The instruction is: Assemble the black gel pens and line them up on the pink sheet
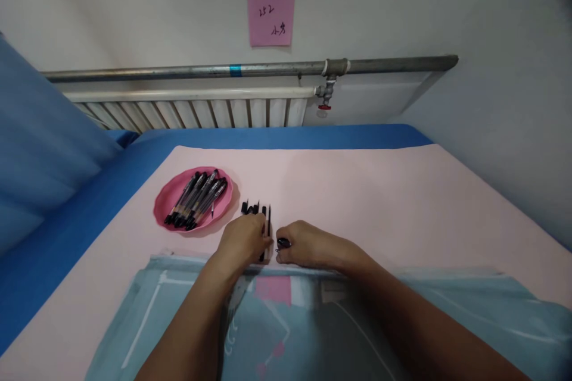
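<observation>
My left hand [243, 241] rests palm down, fingers curled over a row of several black pens [258, 209] lying side by side on the pink sheet [357, 196]; only their far tips show. My right hand [304, 244] sits just to the right, fingers closed in a pinch on a small dark pen part [283, 243] at its fingertips. The two hands almost touch. A pink plate [166, 199] to the left holds several more black pens [199, 196].
A pale blue patterned cloth [179, 309] covers the near edge under my forearms. Blue bedding [67, 220] borders the pink sheet on the left and far side. A radiator [201, 112], a pipe with a red valve [325, 106] and a pink note [271, 12] are on the wall.
</observation>
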Demonstrator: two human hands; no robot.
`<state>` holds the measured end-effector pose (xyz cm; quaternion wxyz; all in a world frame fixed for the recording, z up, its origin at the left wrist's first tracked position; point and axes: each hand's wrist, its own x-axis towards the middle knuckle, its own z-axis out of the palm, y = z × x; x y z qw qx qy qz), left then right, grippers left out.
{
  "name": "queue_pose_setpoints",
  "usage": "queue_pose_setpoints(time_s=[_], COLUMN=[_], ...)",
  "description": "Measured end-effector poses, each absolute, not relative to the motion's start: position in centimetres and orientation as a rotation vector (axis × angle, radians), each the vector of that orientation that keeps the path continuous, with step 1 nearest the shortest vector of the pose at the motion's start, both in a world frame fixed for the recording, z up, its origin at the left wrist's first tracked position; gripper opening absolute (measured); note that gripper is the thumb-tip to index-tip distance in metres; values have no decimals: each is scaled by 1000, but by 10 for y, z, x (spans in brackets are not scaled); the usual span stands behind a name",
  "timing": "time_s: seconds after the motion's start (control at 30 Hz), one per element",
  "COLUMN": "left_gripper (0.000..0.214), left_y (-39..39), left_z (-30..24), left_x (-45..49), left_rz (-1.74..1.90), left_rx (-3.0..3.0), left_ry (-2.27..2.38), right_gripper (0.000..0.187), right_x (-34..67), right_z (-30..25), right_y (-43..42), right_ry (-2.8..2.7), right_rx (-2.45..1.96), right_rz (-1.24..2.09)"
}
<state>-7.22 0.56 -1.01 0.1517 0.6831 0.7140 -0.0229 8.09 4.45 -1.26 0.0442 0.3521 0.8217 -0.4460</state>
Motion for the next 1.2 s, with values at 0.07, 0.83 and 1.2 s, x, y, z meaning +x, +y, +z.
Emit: queue_pose_setpoints(time_s=[0.07, 0.83, 1.2], left_gripper=[16, 16, 24], left_y=[6, 15, 10], left_z=[-10, -11, -5], left_x=[-72, -73, -80], left_rz=[-63, -50, 287], left_rx=[1949, 1897, 1891], left_ry=[2057, 2142, 2178], right_gripper=[8, 15, 26], right_x=[80, 74, 72], right_z=[-13, -14, -16], right_y=[45, 39, 52], right_ry=[2514, 2702, 2758], right_rx=[1074, 918, 1506], right_rz=[-1359, -1364, -1349])
